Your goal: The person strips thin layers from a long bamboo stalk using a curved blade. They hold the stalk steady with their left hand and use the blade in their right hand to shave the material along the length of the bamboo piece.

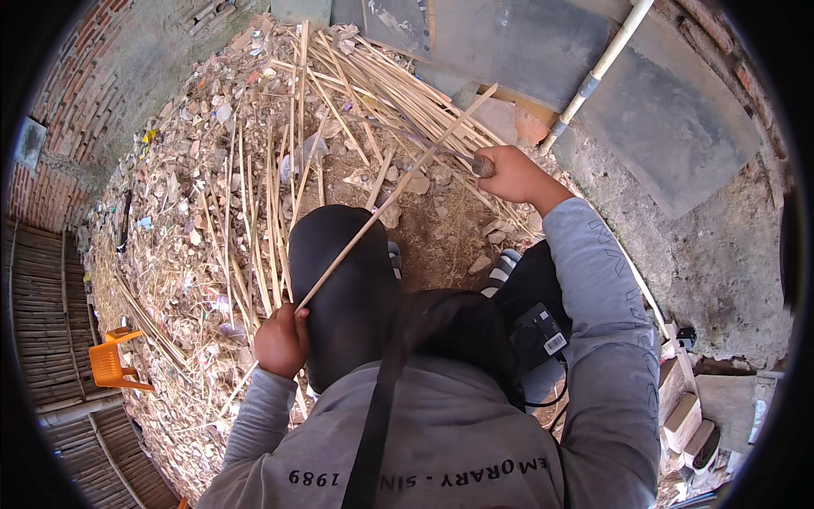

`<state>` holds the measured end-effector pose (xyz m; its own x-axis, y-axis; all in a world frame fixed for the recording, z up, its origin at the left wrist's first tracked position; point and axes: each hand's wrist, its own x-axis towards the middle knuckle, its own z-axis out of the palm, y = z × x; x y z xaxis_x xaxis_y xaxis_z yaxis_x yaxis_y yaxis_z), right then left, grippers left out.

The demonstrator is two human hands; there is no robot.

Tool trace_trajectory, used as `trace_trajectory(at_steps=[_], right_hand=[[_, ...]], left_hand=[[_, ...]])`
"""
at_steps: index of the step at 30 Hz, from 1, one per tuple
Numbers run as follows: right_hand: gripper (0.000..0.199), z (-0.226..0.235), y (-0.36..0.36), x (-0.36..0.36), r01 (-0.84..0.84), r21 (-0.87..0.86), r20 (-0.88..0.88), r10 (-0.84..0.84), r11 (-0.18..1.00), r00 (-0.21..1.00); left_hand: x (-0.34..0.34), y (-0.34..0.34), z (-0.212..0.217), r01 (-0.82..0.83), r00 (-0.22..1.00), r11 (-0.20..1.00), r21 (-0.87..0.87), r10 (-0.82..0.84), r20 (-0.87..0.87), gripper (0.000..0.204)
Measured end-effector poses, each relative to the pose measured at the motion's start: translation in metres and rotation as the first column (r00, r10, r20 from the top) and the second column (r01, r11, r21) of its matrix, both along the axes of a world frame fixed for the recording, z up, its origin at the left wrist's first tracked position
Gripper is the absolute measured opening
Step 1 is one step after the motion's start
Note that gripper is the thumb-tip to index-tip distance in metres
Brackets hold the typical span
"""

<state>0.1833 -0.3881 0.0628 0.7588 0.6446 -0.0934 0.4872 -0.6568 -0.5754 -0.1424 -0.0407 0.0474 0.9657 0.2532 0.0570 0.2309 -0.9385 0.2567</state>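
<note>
"Head view: where is the long pale strip (373, 222)?"

"It slants above the ground (182, 246), from the left hand (282, 341) across the person's black-clad left knee (339, 271), toward the ground's far edge, where dark panels (653, 110) stand."

"And the left grip?"

"Clamped on the strip, fingers curled round it just beside the knee."

"What about the right?"

"The right hand (519, 180) has its grip wrapped round the wooden handle (484, 166) of a bladed tool. Its thin blade points left and crosses the strip toward the far end; I cannot tell whether the two touch."

"What lies around them?"

"A bundle of strips (381, 76) near the ground's far edge, more loose strips (274, 212) left of the knee, and rubble all about. An orange plastic stool (108, 363) is by the left edge, and a pale pole (619, 42) leans at the far right."
</note>
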Motion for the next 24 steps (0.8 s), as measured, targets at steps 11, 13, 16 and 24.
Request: trace_trajectory(at_steps=[11, 13, 16, 24], right_hand=[[0.024, -0.003, 0.001, 0.007, -0.104, -0.020, 0.054, 0.104, 0.994, 0.993], [0.023, -0.009, -0.009, 0.016, 0.073, 0.017, -0.036, -0.072, 0.997, 0.997], [0.027, -0.010, 0.000, 0.002, 0.028, -0.038, 0.066, -0.026, 0.999, 0.997], [0.030, -0.018, -0.027, 0.025, 0.138, -0.025, 0.123, -0.134, 0.990, 0.983]], left_hand=[[0.004, 0.008, 0.005, 0.063, 0.998, 0.998, 0.014, -0.064, 0.007, 0.027], [0.008, 0.011, 0.005, 0.054, 0.998, 0.999, -0.010, -0.054, -0.044, 0.027], [0.005, 0.007, 0.012, 0.042, 0.998, 0.999, -0.019, -0.043, -0.045, 0.027], [0.008, 0.008, 0.012, 0.058, 0.998, 0.998, 0.015, -0.057, -0.022, 0.023]])
